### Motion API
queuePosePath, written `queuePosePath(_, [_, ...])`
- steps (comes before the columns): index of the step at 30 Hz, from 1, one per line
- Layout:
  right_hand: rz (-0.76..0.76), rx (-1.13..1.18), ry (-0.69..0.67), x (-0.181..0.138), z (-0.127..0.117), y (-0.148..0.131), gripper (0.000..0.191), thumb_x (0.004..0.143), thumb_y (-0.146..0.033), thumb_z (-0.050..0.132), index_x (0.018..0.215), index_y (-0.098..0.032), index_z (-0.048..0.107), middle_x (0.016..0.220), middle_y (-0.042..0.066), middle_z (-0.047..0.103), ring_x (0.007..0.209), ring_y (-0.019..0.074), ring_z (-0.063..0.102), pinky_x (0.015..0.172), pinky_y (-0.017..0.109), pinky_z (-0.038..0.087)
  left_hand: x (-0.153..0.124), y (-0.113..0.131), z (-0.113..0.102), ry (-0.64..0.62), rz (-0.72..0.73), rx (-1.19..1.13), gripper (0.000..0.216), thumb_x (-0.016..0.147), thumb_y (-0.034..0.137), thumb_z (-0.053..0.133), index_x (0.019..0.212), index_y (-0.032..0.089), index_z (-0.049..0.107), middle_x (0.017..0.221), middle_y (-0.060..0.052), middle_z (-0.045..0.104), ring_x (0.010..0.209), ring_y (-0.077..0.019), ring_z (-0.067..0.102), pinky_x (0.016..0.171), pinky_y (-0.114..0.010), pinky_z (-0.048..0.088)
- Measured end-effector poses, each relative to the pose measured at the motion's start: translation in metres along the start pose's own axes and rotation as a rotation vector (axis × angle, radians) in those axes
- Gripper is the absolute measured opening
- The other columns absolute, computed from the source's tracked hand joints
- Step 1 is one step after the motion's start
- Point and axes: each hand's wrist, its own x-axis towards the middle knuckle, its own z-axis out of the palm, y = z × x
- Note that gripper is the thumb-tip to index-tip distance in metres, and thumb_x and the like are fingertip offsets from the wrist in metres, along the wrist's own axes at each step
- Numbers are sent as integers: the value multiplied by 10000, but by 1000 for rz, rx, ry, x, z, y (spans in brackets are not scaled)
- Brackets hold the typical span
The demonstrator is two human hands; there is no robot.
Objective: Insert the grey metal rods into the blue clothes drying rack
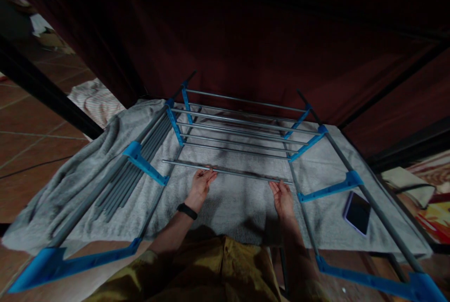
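A thin grey metal rod (242, 173) lies crosswise between my two hands, above a grey blanket. Near the rod's left part, my left hand (201, 184), with a black band at the wrist, pinches it between thumb and fingers. My right hand (281, 195) grips it close to its right end. Around the hands stands a partly built rack with grey side poles (339, 149) and blue plastic brackets (146, 166). Several crossbars (242, 121) span its far brackets. The near brackets on both sides, including the blue bracket (328, 189) by my right hand, hold no bar between them.
Several loose rods (137, 166) lie bundled on the grey blanket (225, 203) at the left. A phone (357, 214) rests on the blanket beside the right pole. Behind the rack hangs a dark red curtain-like surface (239, 49). Tiled floor (31, 124) shows at the left.
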Motion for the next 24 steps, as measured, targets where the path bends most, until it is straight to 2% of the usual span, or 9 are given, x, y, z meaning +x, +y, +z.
queuePosePath(6, [18, -52, 25, 1, -1, 4, 419, 845, -441, 960, 799, -335, 557, 781, -39, 726, 883, 249, 829, 1004, 472, 735, 2, -2, 0, 9, 1, 7, 265, 882, 31, 830, 832, 238, 672, 801, 2, 781, 759, -160, 782, 906, -319, 657])
queuePosePath(14, [19, 16, 60, -3, 10, -2, 202, 823, -253, 863, 830, -319, 673, 914, -14, 813, 977, 245, 840, 1073, 466, 713, 4, -1, -1, 27, 8, 7, 329, 854, 29, 856, 796, 238, 609, 776, 9, 748, 748, -158, 790, 889, -296, 640])
queuePosePath(18, [-3, 38, -7, -5, 17, -2, 200, 835, -258, 868, 851, -333, 684, 934, -20, 838, 1007, 264, 854, 1095, 526, 713, 5, 2, -1, 36, 25, 3, 356, 842, 33, 872, 774, 236, 587, 764, 18, 736, 733, -148, 787, 837, -267, 634])
queuePosePath(24, [-3, 37, 3, -8, 18, 3, 202, 836, -276, 880, 824, -337, 687, 928, -21, 843, 1004, 252, 860, 1113, 501, 708, 5, 4, -2, 43, 36, 12, 395, 817, 44, 913, 749, 226, 569, 715, 17, 721, 708, -146, 786, 772, -239, 629])
